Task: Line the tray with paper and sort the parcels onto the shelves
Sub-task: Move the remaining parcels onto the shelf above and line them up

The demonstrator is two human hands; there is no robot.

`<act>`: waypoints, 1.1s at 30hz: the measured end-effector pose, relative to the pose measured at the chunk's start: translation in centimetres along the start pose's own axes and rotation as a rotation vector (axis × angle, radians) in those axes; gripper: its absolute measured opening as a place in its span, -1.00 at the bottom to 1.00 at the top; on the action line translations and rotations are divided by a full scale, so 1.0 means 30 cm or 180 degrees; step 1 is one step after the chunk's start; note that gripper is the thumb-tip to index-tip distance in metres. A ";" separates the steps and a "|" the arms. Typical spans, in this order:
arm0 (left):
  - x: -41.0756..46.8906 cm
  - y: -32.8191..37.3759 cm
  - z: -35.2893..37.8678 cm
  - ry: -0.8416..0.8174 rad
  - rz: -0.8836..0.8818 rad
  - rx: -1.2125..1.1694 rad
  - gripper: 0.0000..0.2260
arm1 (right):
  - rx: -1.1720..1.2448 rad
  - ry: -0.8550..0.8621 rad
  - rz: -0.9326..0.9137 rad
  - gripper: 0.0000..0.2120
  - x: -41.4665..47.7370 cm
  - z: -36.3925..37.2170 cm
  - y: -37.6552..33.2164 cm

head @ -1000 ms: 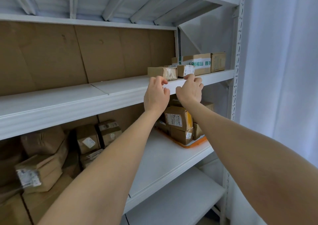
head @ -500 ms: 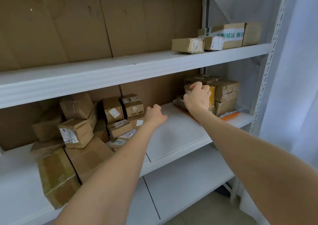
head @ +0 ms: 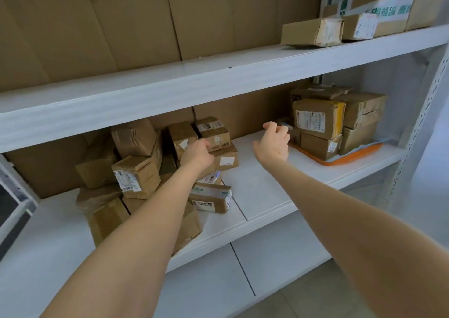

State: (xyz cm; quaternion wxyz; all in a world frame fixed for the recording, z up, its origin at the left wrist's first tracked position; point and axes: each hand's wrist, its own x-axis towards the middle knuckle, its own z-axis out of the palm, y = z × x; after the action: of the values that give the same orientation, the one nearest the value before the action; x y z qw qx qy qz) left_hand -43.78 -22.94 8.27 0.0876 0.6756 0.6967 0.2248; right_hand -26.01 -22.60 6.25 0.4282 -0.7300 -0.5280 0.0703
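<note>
The fingers (head: 206, 145) of the left hand (head: 195, 156) curl against a small brown cardboard parcel with a white label (head: 215, 131). Whether they already grip it cannot be told, as the hand hides the contact. The right hand (head: 273, 144) hovers with loosely bent fingers, grasping nothing.

A second ago both hands were up at the taped brown parcels (head: 313, 32) on the white upper shelf (head: 170, 84). They have since dropped to the white middle shelf (head: 262, 184), which suggests one placement is done and the next pick is starting.

The jumbled heap of brown parcels (head: 136, 176) crowds the left hand, so lifting one may shift its neighbours. To the right, the orange plastic tray (head: 349, 161), already paper-lined, carries a stack of wrapped boxes (head: 318, 121).
</note>
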 end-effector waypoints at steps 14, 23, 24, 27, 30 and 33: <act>0.241 -0.237 0.101 -0.1006 -0.0312 0.0641 -0.26 | -0.0900 -0.2040 -0.0363 -0.05 -0.037 0.375 0.007; 0.340 -0.316 0.227 -0.1160 -0.0384 0.0823 0.00 | -0.1305 -0.2788 -0.0444 0.10 -0.121 0.533 0.057; 0.350 -0.322 0.235 -0.1189 -0.0381 0.0837 0.00 | -0.1335 -0.2768 -0.0451 0.06 -0.122 0.537 0.058; 0.373 -0.342 0.259 -0.1291 -0.0404 0.0794 0.01 | -0.1469 -0.2768 -0.0474 -0.07 -0.120 0.539 0.061; 0.389 -0.352 0.279 -0.1228 -0.0365 0.0951 -0.04 | -0.1490 -0.2748 -0.0401 -0.14 -0.111 0.528 0.078; 0.392 -0.352 0.291 -0.1215 -0.0069 0.1374 -0.20 | -0.1482 -0.2708 -0.0234 -0.15 -0.098 0.507 0.099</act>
State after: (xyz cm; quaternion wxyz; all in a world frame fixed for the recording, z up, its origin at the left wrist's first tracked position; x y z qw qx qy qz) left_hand -50.42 -9.56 -1.87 0.0738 0.7011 0.7066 -0.0609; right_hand -33.61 -16.91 -6.33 0.0018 -0.6938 -0.6834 0.2273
